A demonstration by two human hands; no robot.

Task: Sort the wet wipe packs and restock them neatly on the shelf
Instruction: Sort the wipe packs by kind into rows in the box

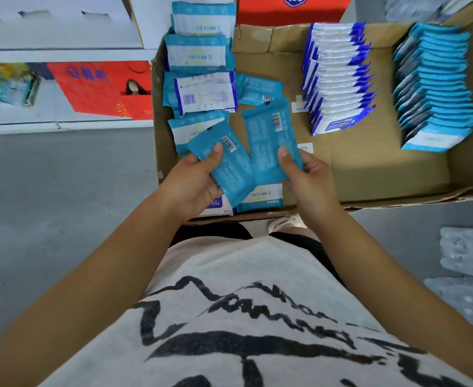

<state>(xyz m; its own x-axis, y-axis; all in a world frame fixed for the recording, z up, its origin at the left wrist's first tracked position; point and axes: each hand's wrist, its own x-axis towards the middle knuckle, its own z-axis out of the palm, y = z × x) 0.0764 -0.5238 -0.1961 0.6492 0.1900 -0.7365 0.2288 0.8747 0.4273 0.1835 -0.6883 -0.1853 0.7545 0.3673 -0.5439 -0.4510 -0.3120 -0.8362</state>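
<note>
Over the near left part of an open cardboard box (369, 169), my left hand (193, 180) grips a light-blue wet wipe pack (229, 169), barcode side up. My right hand (308, 177) holds a second light-blue pack (269, 141), also back side up, touching the first. Loose packs (199, 54) lie unsorted along the box's left side, one of them white with dark-blue edges (204, 93). A neat row of dark-blue-and-white packs (338, 76) stands in the middle. A row of light-blue packs (436, 88) stands at the right.
Bare cardboard floor shows between the rows and in front of them. Red cartons (101, 88) and white shelving (56, 51) sit to the left. Grey floor lies on both sides. Clear-wrapped goods (467, 252) rest at the right. My shoe (282, 222) is under the box edge.
</note>
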